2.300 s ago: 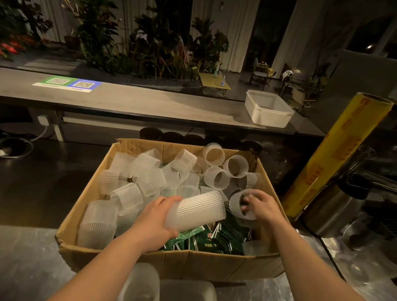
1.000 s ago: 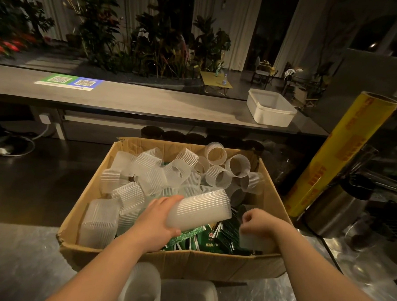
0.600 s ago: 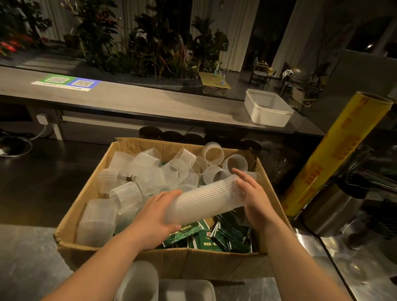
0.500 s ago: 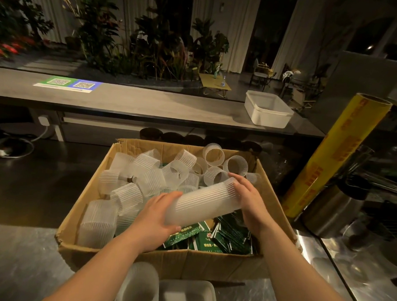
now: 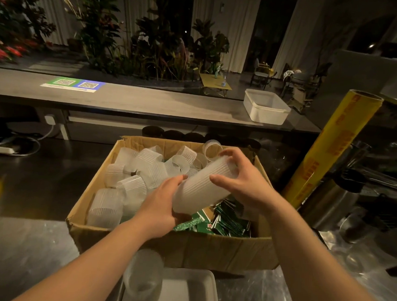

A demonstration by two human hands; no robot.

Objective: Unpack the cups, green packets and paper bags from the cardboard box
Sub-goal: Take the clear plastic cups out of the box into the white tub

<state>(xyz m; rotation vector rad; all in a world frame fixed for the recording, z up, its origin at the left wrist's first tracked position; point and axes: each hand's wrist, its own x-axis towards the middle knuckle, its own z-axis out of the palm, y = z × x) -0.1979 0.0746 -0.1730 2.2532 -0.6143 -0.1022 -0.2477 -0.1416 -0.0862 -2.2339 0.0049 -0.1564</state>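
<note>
Left hand (image 5: 160, 208) and right hand (image 5: 246, 185) clasp a cup stack (image 5: 202, 187) over the cardboard box (image 5: 187, 248), loose cups (image 5: 146, 168) crowding it. A second ago the right hand reached inside.

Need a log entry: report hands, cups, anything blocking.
Left hand grips near end of cup stack, right hand far end. Stack tilted over cardboard box. Green packets beneath, nothing blocking.

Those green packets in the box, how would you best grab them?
Probably from above, pinching a bunch across their flat faces: the packets lie packed in the near right corner of the box, whose walls block the sides.
</note>
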